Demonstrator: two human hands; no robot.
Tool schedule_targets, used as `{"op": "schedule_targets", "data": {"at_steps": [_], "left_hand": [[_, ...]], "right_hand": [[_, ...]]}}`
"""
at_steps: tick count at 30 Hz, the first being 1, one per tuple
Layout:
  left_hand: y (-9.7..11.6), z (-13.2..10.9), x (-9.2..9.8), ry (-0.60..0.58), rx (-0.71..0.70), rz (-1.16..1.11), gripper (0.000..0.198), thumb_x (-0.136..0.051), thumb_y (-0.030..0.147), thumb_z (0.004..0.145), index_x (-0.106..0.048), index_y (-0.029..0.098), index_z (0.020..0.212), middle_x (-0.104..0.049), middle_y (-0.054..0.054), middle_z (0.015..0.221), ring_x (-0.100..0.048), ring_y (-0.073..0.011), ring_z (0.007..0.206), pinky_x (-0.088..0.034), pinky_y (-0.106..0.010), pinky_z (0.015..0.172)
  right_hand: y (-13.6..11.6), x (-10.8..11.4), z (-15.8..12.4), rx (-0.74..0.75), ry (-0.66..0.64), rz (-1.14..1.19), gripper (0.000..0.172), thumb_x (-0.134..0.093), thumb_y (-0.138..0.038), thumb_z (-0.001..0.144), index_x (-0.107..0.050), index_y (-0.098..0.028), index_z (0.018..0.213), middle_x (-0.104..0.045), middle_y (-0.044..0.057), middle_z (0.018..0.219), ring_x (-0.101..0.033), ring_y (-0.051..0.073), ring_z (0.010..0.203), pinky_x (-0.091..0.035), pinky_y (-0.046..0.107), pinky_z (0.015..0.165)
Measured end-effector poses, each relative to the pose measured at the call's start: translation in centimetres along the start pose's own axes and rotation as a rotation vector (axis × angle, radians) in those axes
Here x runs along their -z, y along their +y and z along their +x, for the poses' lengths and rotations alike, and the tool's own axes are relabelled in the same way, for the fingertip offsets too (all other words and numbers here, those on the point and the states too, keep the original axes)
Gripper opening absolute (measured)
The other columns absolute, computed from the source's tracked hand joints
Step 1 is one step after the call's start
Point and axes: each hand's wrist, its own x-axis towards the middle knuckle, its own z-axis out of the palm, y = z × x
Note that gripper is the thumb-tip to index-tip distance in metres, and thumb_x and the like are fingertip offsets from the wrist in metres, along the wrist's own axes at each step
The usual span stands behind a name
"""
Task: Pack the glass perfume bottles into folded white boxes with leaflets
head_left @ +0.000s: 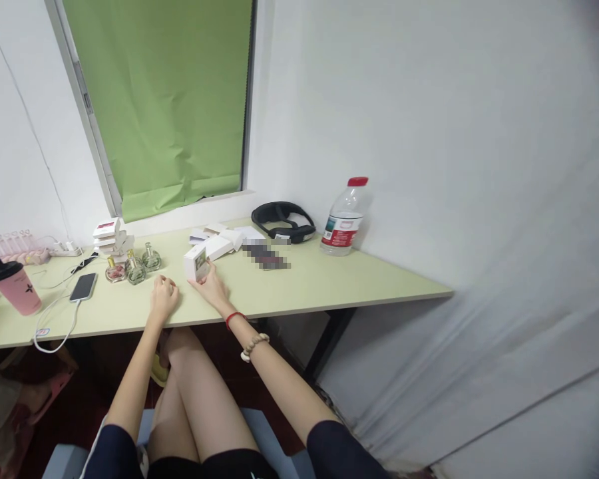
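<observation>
My right hand (210, 286) reaches across the pale green table (329, 279) and grips a small white box (196, 261) that stands upright on it. My left hand (163, 297) rests on the table just to the left, fingers curled into a loose fist with nothing visible in them. Three small glass perfume bottles (134, 266) stand left of my left hand. Further white boxes (224, 241) lie behind the one I hold.
A stack of white boxes (110, 236), a phone (83, 287) on a white cable, a pink lidded cup (14, 286) and a power strip (66, 251) lie at left. Black headset (282, 221) and water bottle (344, 217) stand at the back by the wall.
</observation>
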Motion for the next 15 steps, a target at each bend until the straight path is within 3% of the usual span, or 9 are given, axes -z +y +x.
{"op": "schedule_targets", "data": {"at_steps": [6,10,15], "left_hand": [[0.0,0.0,-0.1,-0.009,-0.008,0.014,0.016,-0.049,0.02,0.089,-0.063,0.017,0.095,-0.053,-0.012,0.11,-0.054,-0.0231,0.109,-0.05,-0.032,0.077],[0.2,-0.1,-0.3,-0.023,-0.001,0.016,0.016,-0.047,0.02,0.089,-0.063,0.016,0.093,-0.053,-0.013,0.109,-0.054,-0.0237,0.109,-0.049,-0.032,0.079],[0.3,-0.4,-0.8,-0.021,0.013,0.027,0.017,-0.048,0.019,0.087,-0.061,0.015,0.096,-0.056,-0.013,0.107,-0.055,-0.0243,0.105,-0.044,-0.036,0.091]], "right_hand": [[0.5,-0.4,0.3,0.003,-0.024,-0.004,0.095,-0.07,-0.034,0.077,-0.017,-0.009,0.151,-0.074,0.007,0.089,-0.066,0.029,0.104,-0.05,0.038,0.083],[0.7,-0.1,0.5,0.015,-0.097,-0.032,0.088,-0.068,-0.036,0.079,-0.021,-0.009,0.149,-0.074,0.008,0.094,-0.064,0.027,0.11,-0.049,0.038,0.088],[1.2,0.6,1.8,-0.015,-0.152,-0.154,0.091,-0.073,-0.054,0.071,-0.035,-0.009,0.14,-0.072,0.013,0.105,-0.063,0.029,0.112,-0.05,0.038,0.089]]}}
